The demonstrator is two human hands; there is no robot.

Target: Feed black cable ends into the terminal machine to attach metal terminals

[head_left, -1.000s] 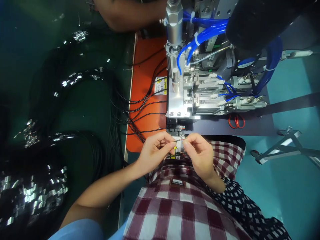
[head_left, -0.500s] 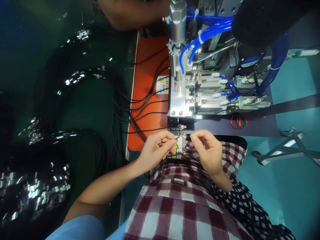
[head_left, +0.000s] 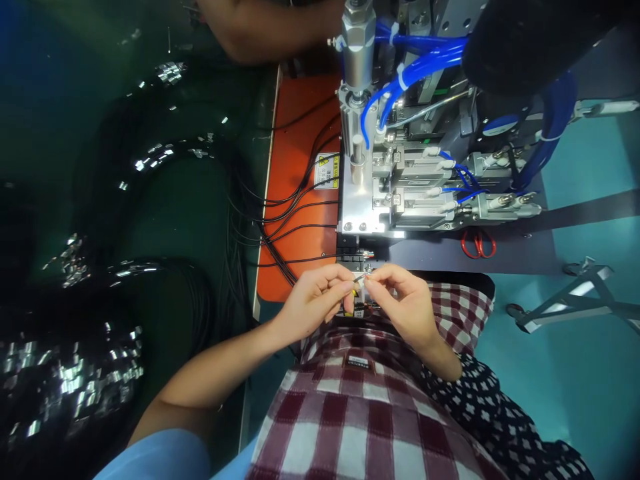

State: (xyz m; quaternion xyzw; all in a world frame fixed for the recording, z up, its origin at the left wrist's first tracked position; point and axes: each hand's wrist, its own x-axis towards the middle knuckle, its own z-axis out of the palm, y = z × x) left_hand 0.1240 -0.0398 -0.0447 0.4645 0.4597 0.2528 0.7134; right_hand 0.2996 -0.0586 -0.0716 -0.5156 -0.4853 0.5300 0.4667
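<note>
Between thumb and forefinger, my left hand (head_left: 320, 293) pinches a thin black cable (head_left: 359, 278) close to its end. My right hand (head_left: 403, 300) meets it from the right, its thumb and forefinger pinched on the fine wire end of the same cable. The fingertips of both hands are only a short gap apart. Just beyond them, another black cable (head_left: 305, 259) lies in the machine's front fixture (head_left: 361, 256), its metal-tipped end pointing right. Part of a yellow warning label shows behind my fingers.
The metal machine (head_left: 356, 207) with blue air tubes (head_left: 435, 57) stands ahead. Black cables run left over an orange board (head_left: 295, 160). Red-handled scissors (head_left: 478, 244) lie at right. Bundled cables (head_left: 75, 373) fill the left surface. Another person's arm (head_left: 280, 30) reaches in at the top.
My right hand has moved left, so its fingertips now close on the cable's wire end beside my left fingertips. The left hand has stayed nearly in place.
</note>
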